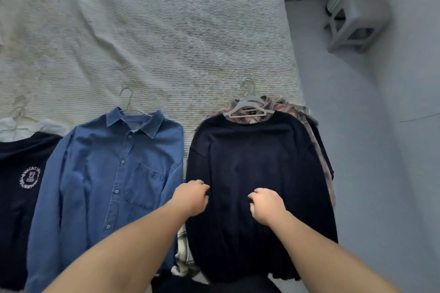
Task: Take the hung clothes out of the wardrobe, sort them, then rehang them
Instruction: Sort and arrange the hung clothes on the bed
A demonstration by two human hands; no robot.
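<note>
- Our left hand (191,196) and right hand (266,204), fingers curled, each pinch the front of the dark navy knit sweater (257,173).
- It lies flat on the cream ribbed bedspread (154,43), topping a pile with a faded plaid shirt (300,114) on a white plastic hanger (247,108).
- Just left lies the blue denim button shirt (112,173), then a navy printed tee (21,181).

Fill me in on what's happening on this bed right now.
A person is sorting clothes laid out on the bed, all on hangers. Both hands are on the dark sweater at the right: the left hand pinches its left edge, and the right hand grips the fabric near the middle. The sweater lies on top of a plaid shirt. Beside it lies a blue denim shirt, and further left a navy printed top over a white garment.
</note>
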